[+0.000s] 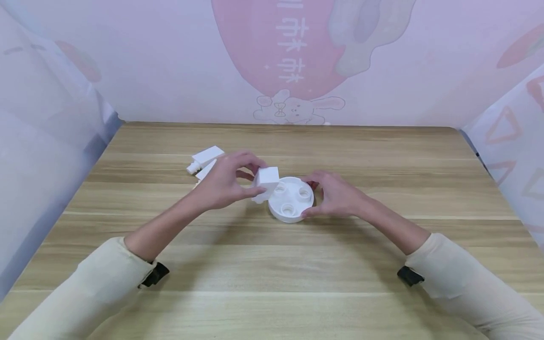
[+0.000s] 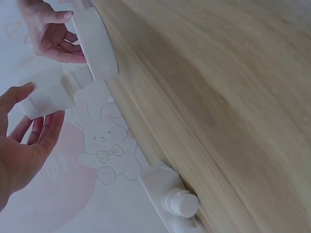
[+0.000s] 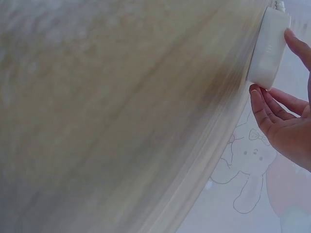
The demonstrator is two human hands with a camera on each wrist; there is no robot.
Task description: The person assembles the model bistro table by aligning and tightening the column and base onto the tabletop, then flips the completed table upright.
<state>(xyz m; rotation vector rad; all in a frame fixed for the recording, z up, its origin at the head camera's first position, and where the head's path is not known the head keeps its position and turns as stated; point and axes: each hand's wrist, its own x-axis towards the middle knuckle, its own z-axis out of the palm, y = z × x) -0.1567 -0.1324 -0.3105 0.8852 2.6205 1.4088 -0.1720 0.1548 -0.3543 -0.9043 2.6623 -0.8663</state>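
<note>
My left hand pinches a square white bottle between thumb and fingers, its flat end up and its narrow neck down. Just right of it a round white base lies flat on the table, with three ring-shaped sockets facing up. My right hand grips that base by its right rim, thumb at the near side and fingers at the far side. In the left wrist view the bottle's neck is close to the base; whether they touch I cannot tell.
White bottles lie on their sides behind my left hand, partly hidden by it; a capped neck shows in the left wrist view. The wooden table ends at a pale printed backdrop.
</note>
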